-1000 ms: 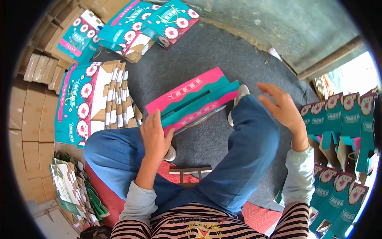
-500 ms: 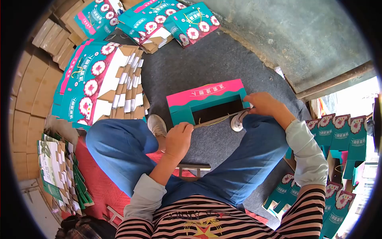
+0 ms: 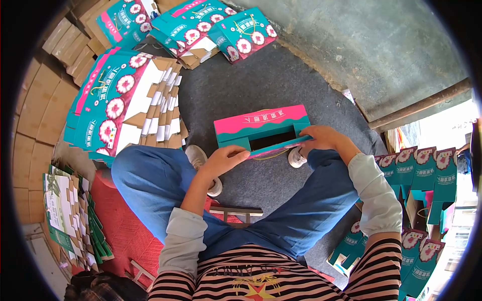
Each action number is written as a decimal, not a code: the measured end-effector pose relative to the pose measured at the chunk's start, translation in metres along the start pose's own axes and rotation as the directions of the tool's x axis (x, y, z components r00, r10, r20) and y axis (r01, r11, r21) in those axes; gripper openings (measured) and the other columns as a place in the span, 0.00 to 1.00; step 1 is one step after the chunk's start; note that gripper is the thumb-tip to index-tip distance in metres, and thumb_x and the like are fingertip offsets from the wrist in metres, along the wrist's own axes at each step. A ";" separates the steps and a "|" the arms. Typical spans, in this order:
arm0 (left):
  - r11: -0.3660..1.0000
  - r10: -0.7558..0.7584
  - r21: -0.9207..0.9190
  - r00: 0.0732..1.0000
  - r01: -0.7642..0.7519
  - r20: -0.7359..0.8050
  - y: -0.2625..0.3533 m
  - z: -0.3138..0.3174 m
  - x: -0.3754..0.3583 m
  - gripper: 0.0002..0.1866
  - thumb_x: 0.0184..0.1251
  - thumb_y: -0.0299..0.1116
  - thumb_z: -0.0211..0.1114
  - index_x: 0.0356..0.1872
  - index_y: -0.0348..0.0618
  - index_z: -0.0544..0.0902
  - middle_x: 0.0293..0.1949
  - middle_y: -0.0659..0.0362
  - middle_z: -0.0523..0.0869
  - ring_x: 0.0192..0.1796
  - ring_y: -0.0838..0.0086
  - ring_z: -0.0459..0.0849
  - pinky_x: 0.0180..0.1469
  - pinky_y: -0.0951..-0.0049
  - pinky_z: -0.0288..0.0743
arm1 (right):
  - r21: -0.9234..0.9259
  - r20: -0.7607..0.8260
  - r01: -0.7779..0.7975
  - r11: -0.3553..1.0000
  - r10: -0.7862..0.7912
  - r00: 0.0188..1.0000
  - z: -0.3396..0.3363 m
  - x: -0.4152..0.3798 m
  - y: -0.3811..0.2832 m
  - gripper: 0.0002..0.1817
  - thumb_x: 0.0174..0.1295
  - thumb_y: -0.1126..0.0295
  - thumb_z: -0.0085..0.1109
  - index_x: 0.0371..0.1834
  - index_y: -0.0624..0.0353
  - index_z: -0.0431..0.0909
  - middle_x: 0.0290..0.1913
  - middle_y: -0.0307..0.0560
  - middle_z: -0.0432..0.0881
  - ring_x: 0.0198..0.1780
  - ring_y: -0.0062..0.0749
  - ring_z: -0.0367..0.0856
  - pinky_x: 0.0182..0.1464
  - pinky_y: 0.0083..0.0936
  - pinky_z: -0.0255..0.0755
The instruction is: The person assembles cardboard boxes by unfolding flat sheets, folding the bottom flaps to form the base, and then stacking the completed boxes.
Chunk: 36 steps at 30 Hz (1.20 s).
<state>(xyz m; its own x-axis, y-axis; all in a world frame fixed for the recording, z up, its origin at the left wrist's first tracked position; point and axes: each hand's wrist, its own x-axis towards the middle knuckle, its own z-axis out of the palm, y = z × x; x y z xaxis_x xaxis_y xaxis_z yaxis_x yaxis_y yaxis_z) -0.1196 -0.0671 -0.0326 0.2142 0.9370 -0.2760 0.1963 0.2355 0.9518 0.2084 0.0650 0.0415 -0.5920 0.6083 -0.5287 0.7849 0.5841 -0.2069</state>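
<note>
A teal and pink cardboard gift box [image 3: 262, 119] stands on the dark floor mat between my feet, with an opening in its top facing me. My left hand [image 3: 225, 159] is at its near left corner, thumb and fingers closed on the edge. At the near right corner, my right hand [image 3: 324, 137] grips the side, its fingers partly hidden. The near top panel lies folded inward along the opening. A thin cord handle [image 3: 271, 156] hangs by the near side.
Flat teal cartons [image 3: 108, 108] are stacked to the left, with more stacks [image 3: 243, 37] at the back. Upright teal boxes [image 3: 424, 168] stand at the right near a doorway. Green-and-white cartons [image 3: 63, 210] lie at lower left. A concrete wall [image 3: 381, 55] borders the back right.
The near top panel has swung inward, and the opening looks narrower. My left hand has shifted slightly at the corner, and the right hand has moved lower and left.
</note>
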 end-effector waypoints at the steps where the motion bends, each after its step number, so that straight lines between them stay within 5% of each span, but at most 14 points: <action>1: 1.000 0.009 -0.007 1.000 -0.010 -0.027 0.000 0.001 0.000 0.24 0.64 0.51 0.64 0.46 0.37 0.84 0.38 0.56 0.86 0.45 0.73 0.83 0.50 0.73 0.73 | 0.012 0.002 -0.022 1.000 0.022 1.000 -0.002 0.001 -0.001 0.26 0.60 0.53 0.56 0.58 0.55 0.74 0.55 0.53 0.78 0.57 0.50 0.75 0.57 0.40 0.68; 10: 0.979 -0.202 -0.050 0.900 0.198 -0.387 -0.014 0.012 0.016 0.32 0.60 0.57 0.65 0.46 0.32 0.80 0.40 0.49 0.85 0.42 0.66 0.83 0.46 0.68 0.74 | 0.077 -0.050 -0.094 0.993 0.097 0.994 -0.002 0.027 0.000 0.27 0.57 0.51 0.61 0.54 0.58 0.73 0.48 0.56 0.80 0.50 0.52 0.78 0.52 0.43 0.70; 16: 0.971 0.178 0.237 0.753 -0.031 -0.634 -0.019 0.025 0.027 0.31 0.64 0.46 0.64 0.58 0.31 0.69 0.51 0.42 0.76 0.54 0.55 0.77 0.55 0.64 0.70 | 0.012 -0.229 -0.075 0.997 0.076 0.970 0.009 0.049 0.013 0.33 0.50 0.46 0.66 0.53 0.58 0.73 0.48 0.52 0.79 0.53 0.49 0.77 0.55 0.42 0.69; 19: 0.797 0.461 0.603 0.676 -0.032 -0.574 -0.008 0.024 0.027 0.32 0.62 0.44 0.64 0.62 0.34 0.68 0.62 0.41 0.67 0.65 0.51 0.66 0.64 0.55 0.61 | -0.038 -0.251 -0.073 0.997 0.061 0.966 0.010 0.056 0.016 0.35 0.49 0.45 0.68 0.53 0.58 0.73 0.50 0.51 0.77 0.56 0.47 0.74 0.56 0.43 0.68; 22: 0.392 0.558 0.918 0.776 0.067 -0.294 0.008 0.029 0.022 0.37 0.59 0.47 0.66 0.66 0.41 0.66 0.67 0.42 0.63 0.70 0.48 0.58 0.69 0.44 0.50 | -0.029 -0.268 -0.094 0.995 0.082 0.960 0.011 0.059 0.015 0.36 0.47 0.45 0.69 0.54 0.58 0.72 0.52 0.52 0.75 0.59 0.47 0.72 0.57 0.43 0.68; 26: 0.439 0.379 0.898 0.904 0.013 -0.198 -0.005 0.041 0.030 0.45 0.50 0.55 0.70 0.67 0.40 0.65 0.68 0.43 0.61 0.72 0.49 0.56 0.69 0.39 0.45 | -0.105 -0.314 -0.180 0.978 0.139 0.939 0.015 0.064 0.009 0.38 0.46 0.46 0.70 0.55 0.59 0.70 0.53 0.51 0.73 0.58 0.46 0.71 0.57 0.41 0.70; 36: 0.440 0.351 0.898 0.919 0.006 -0.178 -0.014 0.038 0.037 0.52 0.44 0.57 0.74 0.68 0.41 0.61 0.68 0.42 0.62 0.71 0.50 0.59 0.69 0.39 0.45 | -0.207 -0.236 -0.070 0.976 0.019 0.971 0.026 0.058 0.003 0.43 0.42 0.51 0.73 0.61 0.58 0.66 0.55 0.48 0.71 0.61 0.44 0.69 0.57 0.36 0.72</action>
<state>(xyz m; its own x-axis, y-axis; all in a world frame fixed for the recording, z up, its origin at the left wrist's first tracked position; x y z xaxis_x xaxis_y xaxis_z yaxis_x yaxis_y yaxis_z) -0.0778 -0.0461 -0.0613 0.0955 0.9900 0.1038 0.9470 -0.1225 0.2971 0.1808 0.0881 -0.0109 -0.6032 0.7292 -0.3231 0.7694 0.6388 0.0053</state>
